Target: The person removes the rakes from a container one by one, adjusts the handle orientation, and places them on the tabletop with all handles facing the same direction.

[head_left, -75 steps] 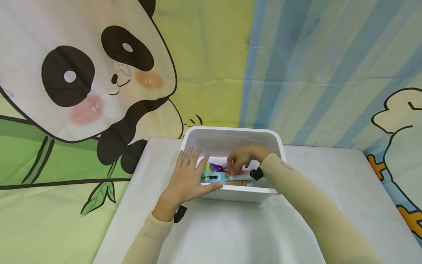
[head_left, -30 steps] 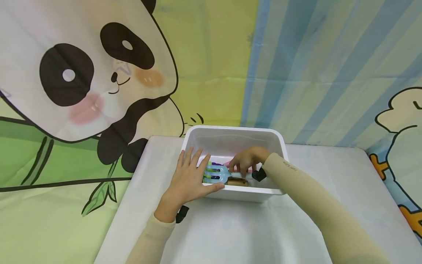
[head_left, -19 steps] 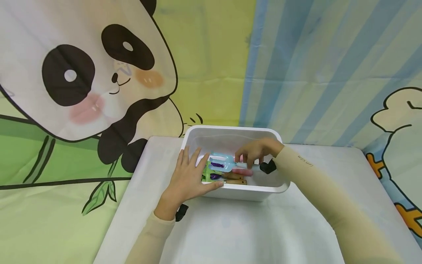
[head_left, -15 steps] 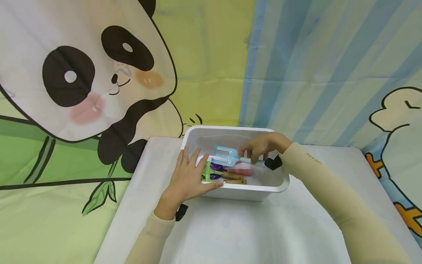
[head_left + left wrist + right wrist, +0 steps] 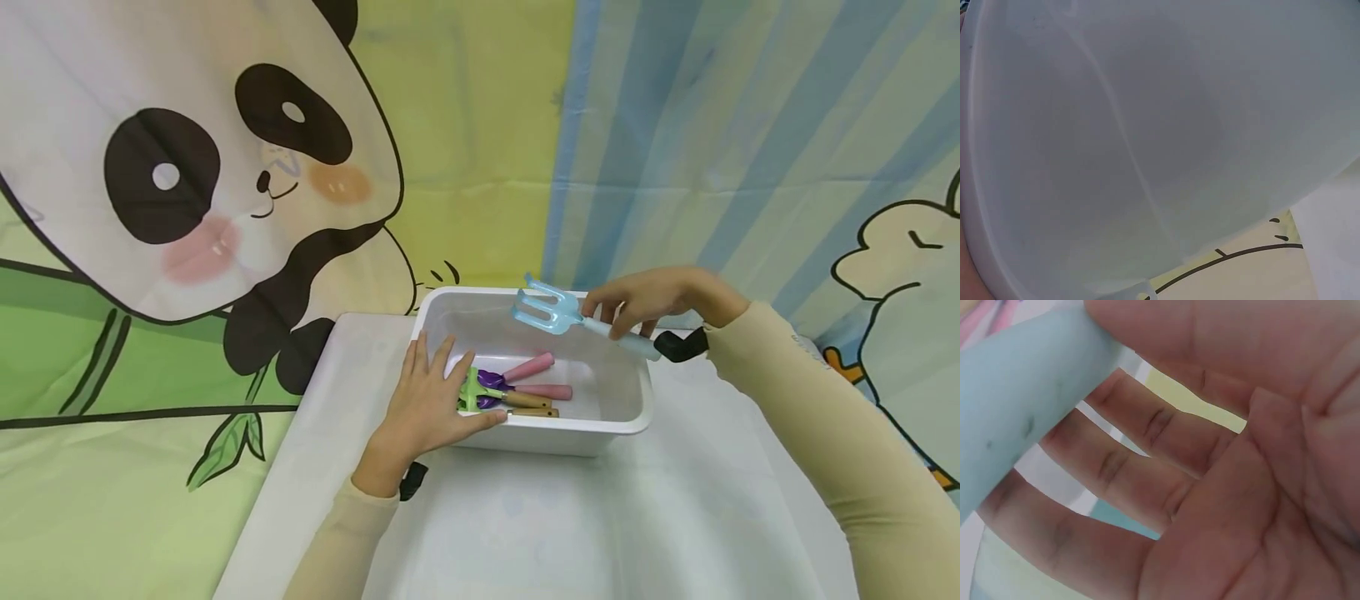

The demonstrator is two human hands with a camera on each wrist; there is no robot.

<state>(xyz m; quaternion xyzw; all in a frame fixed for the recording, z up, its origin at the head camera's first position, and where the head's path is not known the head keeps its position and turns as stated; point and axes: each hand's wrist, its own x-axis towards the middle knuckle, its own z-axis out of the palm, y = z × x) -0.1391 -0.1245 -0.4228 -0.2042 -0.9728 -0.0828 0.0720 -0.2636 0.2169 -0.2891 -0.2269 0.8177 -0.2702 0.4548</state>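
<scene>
My right hand (image 5: 660, 302) pinches the handle of a light blue hand fork (image 5: 557, 313), held above the right back part of a white plastic bin (image 5: 633, 408). In the right wrist view, thumb and fingers meet the pale blue handle (image 5: 1022, 394). My left hand (image 5: 427, 408) lies with spread, straight fingers over the bin's front left rim; the left wrist view shows mostly the bin's outer wall (image 5: 1147, 137). Inside the bin are purple tools with pink handles (image 5: 531, 367) and a green tool (image 5: 471, 392) near wooden handles (image 5: 532, 412), their left ends partly hidden by my left hand.
The bin stands on a white-covered table (image 5: 525, 533) against a printed cloth backdrop (image 5: 480, 167) with a panda. Bare bin floor shows right of the tools, and the tabletop extends in front of the bin.
My right hand has taken the light blue fork off the other tools and lifted it up and to the right, uncovering the pink handles. The left hand stays at the rim.
</scene>
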